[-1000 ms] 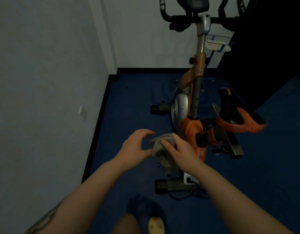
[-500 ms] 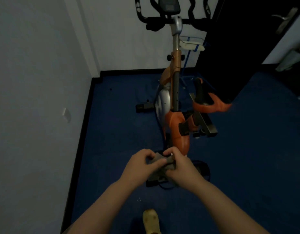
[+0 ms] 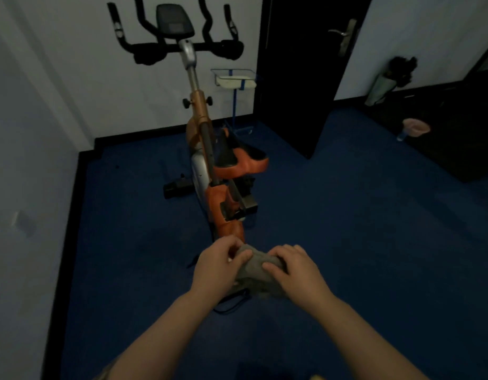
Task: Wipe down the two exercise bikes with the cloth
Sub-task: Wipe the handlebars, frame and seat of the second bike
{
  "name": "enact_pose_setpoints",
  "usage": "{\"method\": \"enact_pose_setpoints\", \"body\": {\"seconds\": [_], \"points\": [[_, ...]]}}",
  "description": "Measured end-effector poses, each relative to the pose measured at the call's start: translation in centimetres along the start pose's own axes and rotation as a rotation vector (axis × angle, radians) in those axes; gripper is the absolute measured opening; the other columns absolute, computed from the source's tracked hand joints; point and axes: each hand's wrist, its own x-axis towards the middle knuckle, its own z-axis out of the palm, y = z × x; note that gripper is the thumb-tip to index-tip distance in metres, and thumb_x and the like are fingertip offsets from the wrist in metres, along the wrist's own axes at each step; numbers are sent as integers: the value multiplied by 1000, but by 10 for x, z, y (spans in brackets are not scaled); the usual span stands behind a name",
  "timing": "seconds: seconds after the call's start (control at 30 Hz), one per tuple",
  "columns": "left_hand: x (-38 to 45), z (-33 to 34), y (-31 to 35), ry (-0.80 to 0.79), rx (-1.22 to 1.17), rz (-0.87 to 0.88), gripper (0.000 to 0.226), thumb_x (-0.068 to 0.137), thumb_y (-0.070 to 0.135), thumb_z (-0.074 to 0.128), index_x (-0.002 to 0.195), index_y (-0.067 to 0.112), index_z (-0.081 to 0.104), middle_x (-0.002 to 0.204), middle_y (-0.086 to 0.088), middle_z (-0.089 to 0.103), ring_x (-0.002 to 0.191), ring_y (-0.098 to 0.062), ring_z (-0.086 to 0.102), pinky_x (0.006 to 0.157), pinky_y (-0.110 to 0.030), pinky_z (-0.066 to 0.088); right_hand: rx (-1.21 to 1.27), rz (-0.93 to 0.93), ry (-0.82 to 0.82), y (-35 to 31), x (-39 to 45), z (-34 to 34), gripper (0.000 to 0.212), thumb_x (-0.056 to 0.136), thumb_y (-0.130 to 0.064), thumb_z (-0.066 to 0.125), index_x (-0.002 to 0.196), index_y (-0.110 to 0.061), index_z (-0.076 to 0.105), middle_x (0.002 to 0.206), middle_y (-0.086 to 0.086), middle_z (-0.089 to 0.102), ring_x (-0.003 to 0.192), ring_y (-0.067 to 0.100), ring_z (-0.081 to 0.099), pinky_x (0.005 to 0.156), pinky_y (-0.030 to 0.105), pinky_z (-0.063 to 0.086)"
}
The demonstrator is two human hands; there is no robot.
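both hands are on the cloth, a bunched grey rag held in front of the body, low in the head view. the left hand grips its left end with fingers curled over the top and thumb pressed into the fabric; the right hand grips the right end the same way, fingers folded round it. the rag stretches crosswise between them, left to right.

the exercise bike lies straight ahead of the hands and beyond them, standing on the blue floor. its long axis runs away from the person: the rear of the orange frame is the nearest part, just past the knuckles in the picture, then the orange-and-black saddle, then the post rising to the black handlebars and console by the far wall. so the cloth sits across the bike's line, and nothing of the bike is touched yet.

the frame tail appears slightly closer to the left hand, the saddle slightly toward the right (the gap in depth cannot be read from one view). by my reading, either hand could carry the rag forward. only one bike is in view; the second is not shown.
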Motion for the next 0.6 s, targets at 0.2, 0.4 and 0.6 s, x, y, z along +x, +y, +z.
{"method": "enact_pose_setpoints", "body": {"seconds": [0.2, 0.4, 0.6], "points": [[31, 120, 74, -40, -82, 6, 10, 86, 38, 65, 80, 32, 60, 81, 12, 63, 78, -2, 59, 75, -33, 52, -37, 139, -49, 106, -9, -92, 9, 98, -37, 47, 93, -30, 48, 83, -11, 62, 78, 9, 58, 68, 31, 47], [58, 198, 133, -74, -27, -58, 11, 90, 30, 62, 100, 27, 60, 100, 12, 63, 92, -4, 58, 84, -29, 49, -39, 301, 41, 187, -11, -152, 14, 98, -36, 49, 94, -23, 52, 78, -6, 63, 69, 10, 59, 63, 36, 51], [94, 208, 131, -98, 64, -171, 10, 92, 26, 59, 101, 25, 63, 100, 11, 64, 93, -5, 59, 83, -28, 51, 44, 309, 24, 224, 27, -167, 14, 98, -36, 49, 94, -23, 53, 79, -4, 64, 70, 12, 61, 65, 40, 54]]}}
